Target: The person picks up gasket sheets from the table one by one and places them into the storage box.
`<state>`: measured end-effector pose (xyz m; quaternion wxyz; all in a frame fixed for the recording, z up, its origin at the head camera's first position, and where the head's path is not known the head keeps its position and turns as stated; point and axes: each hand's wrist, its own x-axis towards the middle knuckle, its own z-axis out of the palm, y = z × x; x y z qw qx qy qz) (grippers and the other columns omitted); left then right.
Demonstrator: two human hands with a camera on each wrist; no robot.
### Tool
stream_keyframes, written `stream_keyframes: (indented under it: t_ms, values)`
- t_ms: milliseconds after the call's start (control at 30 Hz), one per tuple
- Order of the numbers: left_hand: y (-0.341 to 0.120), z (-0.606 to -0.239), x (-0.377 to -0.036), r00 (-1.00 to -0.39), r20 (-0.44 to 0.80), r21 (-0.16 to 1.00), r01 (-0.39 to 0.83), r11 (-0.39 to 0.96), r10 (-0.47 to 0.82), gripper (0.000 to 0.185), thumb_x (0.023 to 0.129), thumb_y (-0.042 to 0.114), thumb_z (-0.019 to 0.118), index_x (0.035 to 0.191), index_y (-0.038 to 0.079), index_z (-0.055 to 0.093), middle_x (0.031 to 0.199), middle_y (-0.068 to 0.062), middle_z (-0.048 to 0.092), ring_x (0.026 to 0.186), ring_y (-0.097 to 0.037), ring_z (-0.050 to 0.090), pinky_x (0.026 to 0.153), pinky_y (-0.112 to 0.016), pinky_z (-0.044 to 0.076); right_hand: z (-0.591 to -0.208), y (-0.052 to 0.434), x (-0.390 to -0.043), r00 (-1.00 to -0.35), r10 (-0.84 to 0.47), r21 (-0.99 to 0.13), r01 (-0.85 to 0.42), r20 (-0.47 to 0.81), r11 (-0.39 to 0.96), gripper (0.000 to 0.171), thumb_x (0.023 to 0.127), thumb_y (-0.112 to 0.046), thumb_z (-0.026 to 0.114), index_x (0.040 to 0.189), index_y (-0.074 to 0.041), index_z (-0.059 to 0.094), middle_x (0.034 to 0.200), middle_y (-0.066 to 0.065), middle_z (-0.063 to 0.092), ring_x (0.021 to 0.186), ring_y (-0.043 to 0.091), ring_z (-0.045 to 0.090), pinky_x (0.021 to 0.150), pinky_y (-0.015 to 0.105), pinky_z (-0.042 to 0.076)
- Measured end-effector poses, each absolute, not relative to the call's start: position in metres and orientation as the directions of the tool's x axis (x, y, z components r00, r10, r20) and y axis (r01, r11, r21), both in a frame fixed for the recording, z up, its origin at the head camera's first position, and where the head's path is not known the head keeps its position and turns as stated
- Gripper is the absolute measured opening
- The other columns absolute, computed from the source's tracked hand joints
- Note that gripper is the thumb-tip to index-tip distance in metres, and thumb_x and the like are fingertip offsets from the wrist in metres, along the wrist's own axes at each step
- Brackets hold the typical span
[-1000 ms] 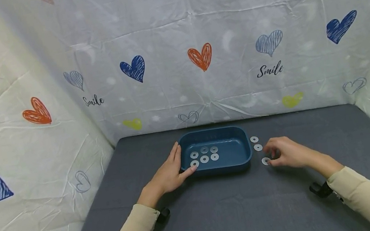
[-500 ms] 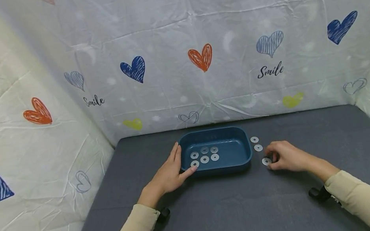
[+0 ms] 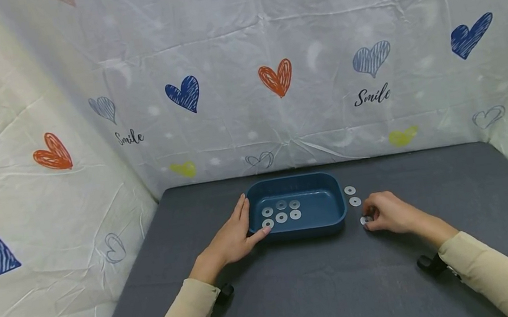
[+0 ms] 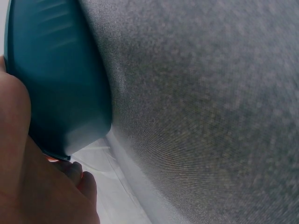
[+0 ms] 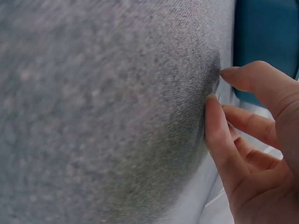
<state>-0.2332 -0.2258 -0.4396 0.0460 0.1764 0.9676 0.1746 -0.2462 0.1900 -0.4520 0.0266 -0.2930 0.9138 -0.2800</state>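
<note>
Right now the left hand (image 3: 232, 238) rests flat-fingered against the blue tray (image 3: 322, 222) while the right hand (image 3: 387, 212) pinches the nearest washer (image 3: 364, 220) on the tabletop (image 3: 332, 289), likely a pickup needing a clean lift into the tray.

grey table (image 3: 332, 289) | blue tray (image 3: 337, 218) | three washers (image 3: 355, 201), nearest partly hidden

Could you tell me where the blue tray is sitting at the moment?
In the head view the blue tray sits mid-table on the grey mat, the left hand resting against its left end.
</note>
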Motion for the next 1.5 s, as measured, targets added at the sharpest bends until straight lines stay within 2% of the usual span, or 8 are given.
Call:
stream_keyframes:
  t_ms: [467, 933, 1233, 1500]
  values:
    - [-0.226, -0.439, -0.233, -0.933, -0.028, 0.359, 0.325, 0.875, 0.358, 0.105, 0.098, 0.071, 0.048, 0.164, 0.002, 0.005, 0.172, -0.013, -0.003, 0.156, -0.034, 0.017, 0.121, -0.051, 0.027, -0.452, 0.185, -0.246, -0.843, -0.531, -0.536, -0.485, 0.078, 0.691, 0.010, 0.082, -0.010, 0.080, 0.087, -0.006, 0.072, 0.085, 0.002, 0.066, 0.069, 0.008, 0.055, 0.064, 0.028, 0.050]
    - [-0.226, -0.438, -0.233, -0.932, -0.022, 0.361, 0.330, 0.872, 0.362, 0.106, 0.098, 0.072, 0.046, 0.164, 0.002, 0.003, 0.172, -0.013, -0.004, 0.156, -0.034, 0.018, 0.121, -0.051, 0.027, -0.455, 0.184, -0.244, -0.834, -0.537, -0.518, -0.518, 0.128, 0.681, 0.012, 0.078, -0.007, 0.077, 0.089, -0.006, 0.071, 0.080, -0.001, 0.067, 0.067, 0.006, 0.057, 0.063, 0.028, 0.052]
    - [-0.225, -0.441, -0.232, -0.929, -0.024, 0.359, 0.336, 0.871, 0.368, 0.106, 0.098, 0.071, 0.047, 0.164, 0.001, 0.005, 0.172, -0.013, -0.004, 0.156, -0.034, 0.017, 0.121, -0.052, 0.028, -0.450, 0.182, -0.238, -0.834, -0.482, -0.546, -0.543, 0.267, 0.638, 0.013, 0.081, -0.006, 0.079, 0.091, -0.002, 0.073, 0.081, 0.001, 0.069, 0.068, 0.005, 0.064, 0.063, 0.026, 0.056]
    - [-0.226, -0.439, -0.234, -0.933, -0.032, 0.351, 0.325, 0.878, 0.359, 0.106, 0.097, 0.073, 0.046, 0.164, 0.002, 0.003, 0.172, -0.012, -0.004, 0.156, -0.033, 0.017, 0.122, -0.051, 0.027, -0.437, 0.176, -0.241, -0.818, -0.446, -0.577, -0.574, 0.364, 0.581, 0.013, 0.085, -0.004, 0.080, 0.097, -0.006, 0.075, 0.088, 0.000, 0.067, 0.072, 0.007, 0.064, 0.065, 0.027, 0.056]
